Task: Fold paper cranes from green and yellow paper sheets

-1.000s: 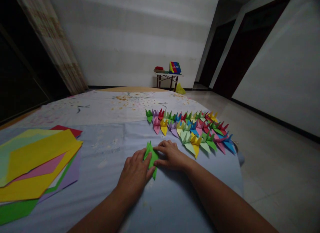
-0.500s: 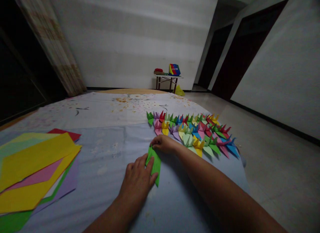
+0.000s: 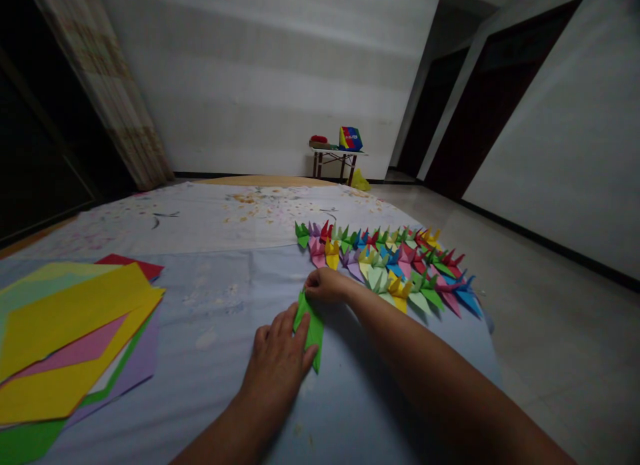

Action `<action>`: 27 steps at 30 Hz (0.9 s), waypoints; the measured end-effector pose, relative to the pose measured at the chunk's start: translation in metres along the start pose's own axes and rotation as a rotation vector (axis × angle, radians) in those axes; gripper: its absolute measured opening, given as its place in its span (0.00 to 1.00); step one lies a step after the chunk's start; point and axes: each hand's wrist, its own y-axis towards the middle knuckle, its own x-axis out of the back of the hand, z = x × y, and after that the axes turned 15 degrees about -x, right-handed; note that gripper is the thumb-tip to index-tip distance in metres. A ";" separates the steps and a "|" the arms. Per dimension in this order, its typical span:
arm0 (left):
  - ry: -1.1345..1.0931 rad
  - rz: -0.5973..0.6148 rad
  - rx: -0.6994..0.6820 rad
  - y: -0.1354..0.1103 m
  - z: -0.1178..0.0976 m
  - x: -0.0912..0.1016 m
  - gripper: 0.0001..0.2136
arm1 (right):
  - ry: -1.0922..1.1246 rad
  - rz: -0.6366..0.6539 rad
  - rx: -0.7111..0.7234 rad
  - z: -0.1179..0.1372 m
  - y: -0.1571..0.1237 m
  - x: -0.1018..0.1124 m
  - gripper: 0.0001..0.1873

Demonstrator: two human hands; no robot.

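Observation:
A folded piece of green paper (image 3: 314, 333) lies on the cloth-covered table, narrow and pointed at its near end. My left hand (image 3: 281, 345) rests flat along its left side, with the thumb and fingers stretched over the paper. At the far tip of the paper my right hand (image 3: 326, 286) is closed in a pinch; its fingertips are on that tip. Just beyond the right hand stand several rows of folded paper cranes (image 3: 376, 278) in many colours.
To the left lies a loose stack of coloured paper sheets (image 3: 75, 318). A light floral tablecloth (image 3: 210, 218) covers the table. Against the far wall stands a small table (image 3: 333, 155) with a colourful box (image 3: 350, 138) on it, a yellow bag (image 3: 359, 180) beside it on the floor.
Both hands keep the same hold on the green paper. The whole view has shifted very slightly.

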 end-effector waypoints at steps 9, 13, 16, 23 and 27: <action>0.043 -0.023 -0.043 0.001 0.001 -0.003 0.20 | 0.074 -0.044 -0.066 -0.005 -0.015 -0.001 0.12; 0.054 -0.031 -0.045 0.000 0.000 -0.003 0.19 | 0.077 -0.007 -0.080 0.000 -0.014 -0.007 0.11; 0.048 -0.036 -0.049 0.000 0.000 -0.005 0.19 | 0.071 -0.005 -0.100 0.003 -0.011 -0.010 0.11; 0.037 -0.077 -0.056 -0.001 0.001 -0.014 0.19 | 0.057 -0.036 -0.132 0.006 -0.009 -0.013 0.10; 0.036 -0.081 -0.058 -0.002 0.001 -0.014 0.19 | 0.048 -0.079 -0.135 0.005 -0.010 -0.014 0.10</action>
